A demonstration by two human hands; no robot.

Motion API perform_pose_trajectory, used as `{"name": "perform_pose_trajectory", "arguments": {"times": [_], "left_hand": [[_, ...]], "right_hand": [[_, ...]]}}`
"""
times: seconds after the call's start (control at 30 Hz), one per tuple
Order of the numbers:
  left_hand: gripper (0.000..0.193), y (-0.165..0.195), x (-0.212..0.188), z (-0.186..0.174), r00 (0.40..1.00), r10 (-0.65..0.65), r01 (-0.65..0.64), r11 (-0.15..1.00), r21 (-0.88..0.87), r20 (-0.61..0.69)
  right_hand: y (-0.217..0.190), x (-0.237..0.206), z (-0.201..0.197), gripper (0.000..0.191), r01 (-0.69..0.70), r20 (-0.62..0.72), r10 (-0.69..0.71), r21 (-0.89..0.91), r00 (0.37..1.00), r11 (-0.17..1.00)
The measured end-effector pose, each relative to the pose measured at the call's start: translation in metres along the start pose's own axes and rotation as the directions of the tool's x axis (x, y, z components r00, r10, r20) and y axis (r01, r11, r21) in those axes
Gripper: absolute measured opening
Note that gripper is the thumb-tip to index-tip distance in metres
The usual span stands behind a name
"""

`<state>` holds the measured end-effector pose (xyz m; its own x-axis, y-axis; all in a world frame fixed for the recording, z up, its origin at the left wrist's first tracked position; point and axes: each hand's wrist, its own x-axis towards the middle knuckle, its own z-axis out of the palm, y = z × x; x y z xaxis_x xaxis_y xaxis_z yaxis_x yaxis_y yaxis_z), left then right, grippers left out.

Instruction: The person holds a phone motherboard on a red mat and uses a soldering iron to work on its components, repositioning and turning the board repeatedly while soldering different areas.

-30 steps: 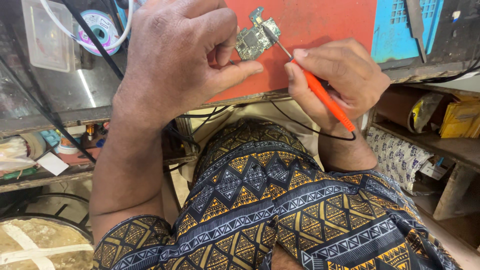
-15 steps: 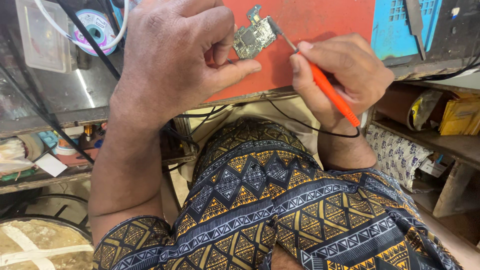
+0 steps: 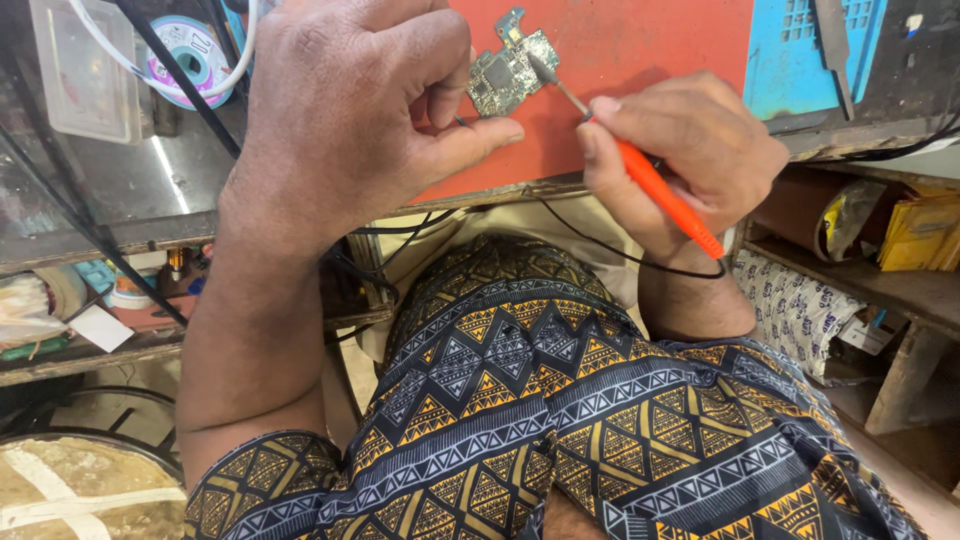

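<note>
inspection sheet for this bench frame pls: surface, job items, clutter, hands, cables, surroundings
Surface: red work mat on a worn bench; bare part shows scuffs.
Job's things: small circuit board held above the mat; orange-handled probe with its metal tip on the board.
Clutter: solder wire spool, clear plastic box, blue plastic tray.
Grippers: left hand pinches the board; right hand grips the probe like a pen.
Cables: black probe lead hangs below the bench edge; white cable by the spool.
Surroundings: wooden shelf with yellow packets; patterned garment over the lap.
</note>
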<state>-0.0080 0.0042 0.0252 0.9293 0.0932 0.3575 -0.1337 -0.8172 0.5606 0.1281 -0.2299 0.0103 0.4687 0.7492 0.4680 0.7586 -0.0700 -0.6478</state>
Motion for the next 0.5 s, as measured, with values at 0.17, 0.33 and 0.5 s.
{"name": "perform_pose_trajectory", "arguments": {"times": [0.17, 0.33, 0.5], "left_hand": [[0.053, -0.0009, -0.0016, 0.0007, 1.000, -0.009, 0.009, 1.000, -0.001, 0.008], [0.053, -0.0012, -0.0017, 0.0009, 1.000, 0.004, -0.004, 1.000, 0.002, 0.001], [0.053, -0.0007, -0.0025, 0.0000, 1.000, -0.008, 0.008, 1.000, 0.012, 0.011]], "right_hand": [[-0.0001, -0.0014, -0.0015, 0.016, -0.030, -0.002, 0.030, -0.003, 1.000, 1.000], [0.0003, -0.0024, -0.0023, 0.014, -0.033, 0.005, 0.033, 0.008, 0.999, 0.999], [0.0003, -0.0031, -0.0017, 0.015, -0.026, 0.011, 0.026, 0.001, 1.000, 1.000]]}}
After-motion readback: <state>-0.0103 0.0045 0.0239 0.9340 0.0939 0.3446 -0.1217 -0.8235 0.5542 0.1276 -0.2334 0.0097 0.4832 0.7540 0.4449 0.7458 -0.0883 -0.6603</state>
